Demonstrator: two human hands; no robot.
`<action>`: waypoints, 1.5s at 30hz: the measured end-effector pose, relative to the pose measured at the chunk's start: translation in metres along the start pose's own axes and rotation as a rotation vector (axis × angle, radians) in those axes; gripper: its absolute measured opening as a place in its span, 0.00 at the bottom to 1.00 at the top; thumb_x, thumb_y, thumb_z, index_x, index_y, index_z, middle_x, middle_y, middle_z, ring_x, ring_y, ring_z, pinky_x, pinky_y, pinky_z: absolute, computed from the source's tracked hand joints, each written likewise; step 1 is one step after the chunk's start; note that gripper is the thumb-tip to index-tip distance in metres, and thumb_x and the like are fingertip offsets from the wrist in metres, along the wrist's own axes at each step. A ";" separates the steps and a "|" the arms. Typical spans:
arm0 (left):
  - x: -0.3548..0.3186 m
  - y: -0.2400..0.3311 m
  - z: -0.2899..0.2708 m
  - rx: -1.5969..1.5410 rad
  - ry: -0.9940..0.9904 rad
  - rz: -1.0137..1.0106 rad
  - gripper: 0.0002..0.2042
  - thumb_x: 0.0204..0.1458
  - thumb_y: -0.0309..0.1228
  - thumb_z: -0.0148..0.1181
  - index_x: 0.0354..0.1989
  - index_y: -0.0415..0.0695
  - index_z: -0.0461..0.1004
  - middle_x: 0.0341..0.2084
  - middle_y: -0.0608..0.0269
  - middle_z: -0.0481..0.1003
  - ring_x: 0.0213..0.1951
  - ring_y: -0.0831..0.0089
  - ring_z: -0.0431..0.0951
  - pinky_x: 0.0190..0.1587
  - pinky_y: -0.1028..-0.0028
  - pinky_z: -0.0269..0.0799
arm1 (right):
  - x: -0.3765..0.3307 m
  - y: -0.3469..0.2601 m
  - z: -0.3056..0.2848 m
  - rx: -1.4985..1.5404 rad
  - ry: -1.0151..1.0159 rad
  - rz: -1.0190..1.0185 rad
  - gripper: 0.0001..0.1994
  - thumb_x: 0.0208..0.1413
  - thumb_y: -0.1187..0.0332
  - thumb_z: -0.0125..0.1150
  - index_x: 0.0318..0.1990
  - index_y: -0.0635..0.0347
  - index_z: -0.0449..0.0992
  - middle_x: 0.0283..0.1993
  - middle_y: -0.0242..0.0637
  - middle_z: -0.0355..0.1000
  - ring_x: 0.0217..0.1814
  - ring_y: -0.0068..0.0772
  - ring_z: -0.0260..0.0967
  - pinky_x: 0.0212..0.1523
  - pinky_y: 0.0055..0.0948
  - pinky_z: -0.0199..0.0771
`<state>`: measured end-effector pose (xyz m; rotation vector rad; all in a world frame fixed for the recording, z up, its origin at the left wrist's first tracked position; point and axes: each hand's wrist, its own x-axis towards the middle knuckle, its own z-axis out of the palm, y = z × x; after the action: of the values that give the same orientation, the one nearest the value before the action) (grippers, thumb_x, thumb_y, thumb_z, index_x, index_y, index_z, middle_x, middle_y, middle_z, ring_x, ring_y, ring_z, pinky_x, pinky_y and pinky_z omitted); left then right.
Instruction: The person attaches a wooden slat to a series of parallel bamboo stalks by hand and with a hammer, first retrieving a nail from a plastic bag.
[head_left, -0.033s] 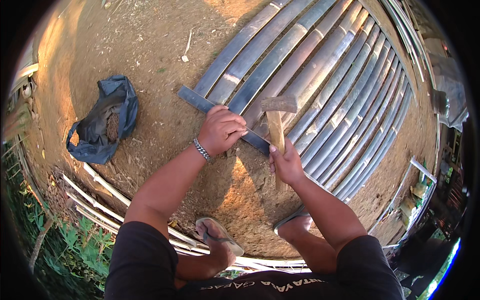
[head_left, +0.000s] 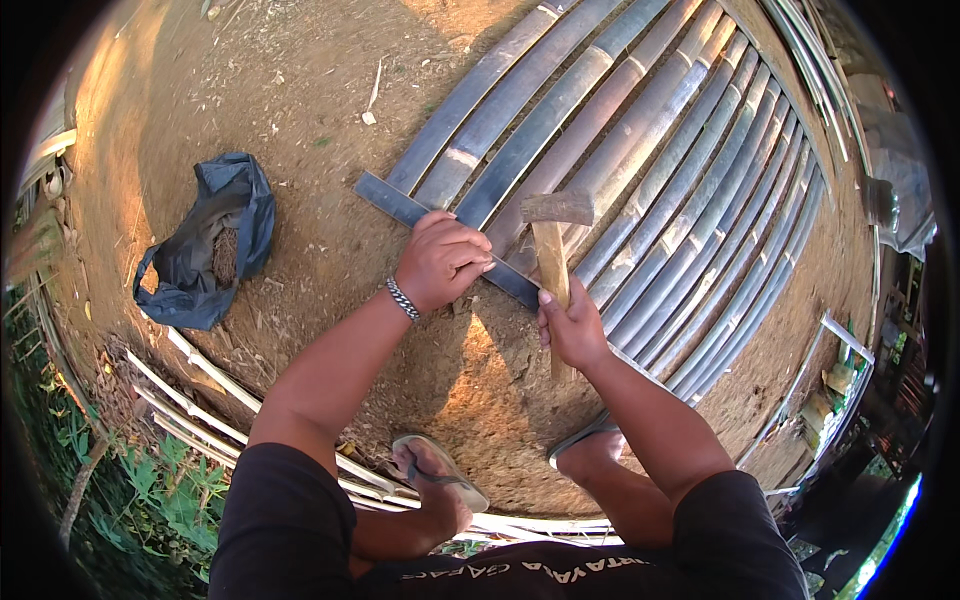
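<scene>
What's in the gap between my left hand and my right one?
In the head view, part of the dark crosspiece spans the gap between your left hand and right hand, with brown earth showing beside it.

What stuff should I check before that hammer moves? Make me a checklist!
1. Hammer held: ok, the right grip is closed around its wooden handle.
2. Left grip on the dark strip: ok, it rests there, near the ends of the bamboo slats.
3. Left grip away from the hammer: ok, a gap shows between them in this view.
4. Nail in place: cannot tell, the curled fingers could hide one.
5. Toes covered: not ok, the sandals are open.
6. Black bag clear of the slats: ok, it lies apart on the ground.
</scene>
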<state>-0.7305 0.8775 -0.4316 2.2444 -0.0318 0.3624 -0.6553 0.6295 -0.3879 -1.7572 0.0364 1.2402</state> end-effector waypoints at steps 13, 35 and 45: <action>0.004 0.003 0.000 0.023 -0.027 0.008 0.04 0.48 0.31 0.71 0.25 0.49 0.80 0.35 0.74 0.82 0.40 0.72 0.79 0.56 0.64 0.65 | -0.009 0.021 0.004 -0.300 0.119 -0.131 0.20 0.69 0.59 0.56 0.58 0.64 0.63 0.28 0.45 0.75 0.26 0.42 0.75 0.29 0.38 0.76; 0.000 0.000 0.002 0.010 0.016 0.024 0.05 0.42 0.24 0.68 0.23 0.49 0.78 0.34 0.74 0.81 0.38 0.69 0.78 0.55 0.62 0.65 | -0.067 0.010 0.013 -0.812 0.190 -0.287 0.25 0.65 0.62 0.58 0.68 0.54 0.63 0.35 0.54 0.78 0.33 0.57 0.78 0.33 0.51 0.78; -0.002 -0.002 0.001 0.038 -0.014 0.025 0.05 0.42 0.27 0.72 0.24 0.48 0.80 0.36 0.73 0.82 0.40 0.70 0.79 0.56 0.62 0.65 | -0.064 0.012 0.011 -0.756 0.172 -0.209 0.26 0.66 0.62 0.57 0.69 0.56 0.61 0.37 0.58 0.78 0.36 0.59 0.80 0.36 0.49 0.78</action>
<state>-0.7318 0.8776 -0.4338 2.2861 -0.0610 0.3634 -0.7000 0.6012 -0.3488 -2.4308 -0.5689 1.0043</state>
